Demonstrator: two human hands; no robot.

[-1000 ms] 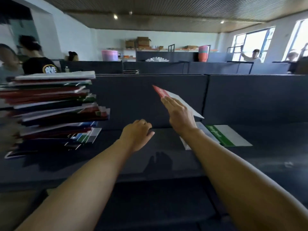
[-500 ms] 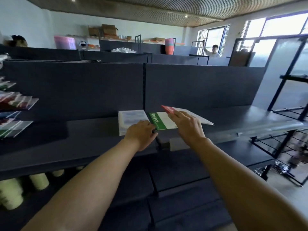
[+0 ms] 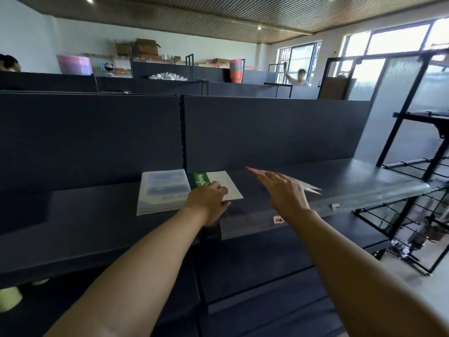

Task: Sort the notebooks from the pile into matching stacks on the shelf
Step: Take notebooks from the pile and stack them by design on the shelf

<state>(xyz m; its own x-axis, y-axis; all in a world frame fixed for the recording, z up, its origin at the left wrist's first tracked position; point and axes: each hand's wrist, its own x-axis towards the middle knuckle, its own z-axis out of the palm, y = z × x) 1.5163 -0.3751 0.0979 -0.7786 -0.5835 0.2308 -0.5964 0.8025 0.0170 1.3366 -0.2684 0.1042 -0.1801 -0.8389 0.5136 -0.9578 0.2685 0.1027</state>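
The red-cornered notebook (image 3: 286,179) sits right of centre just above the shelf (image 3: 352,186), held in the right hand's (image 3: 284,193) grip and half hidden by it. The left hand (image 3: 209,203), fingers curled in an empty grip, covers the green notebook's (image 3: 218,184) title beside a blurred pale stack (image 3: 162,190).

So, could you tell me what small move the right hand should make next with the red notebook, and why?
Probably lower the red notebook flat onto the bare shelf to the right of the green notebook and let go. The right hand holds it tilted just above that spot, and neither the green one nor the blue stack matches it.
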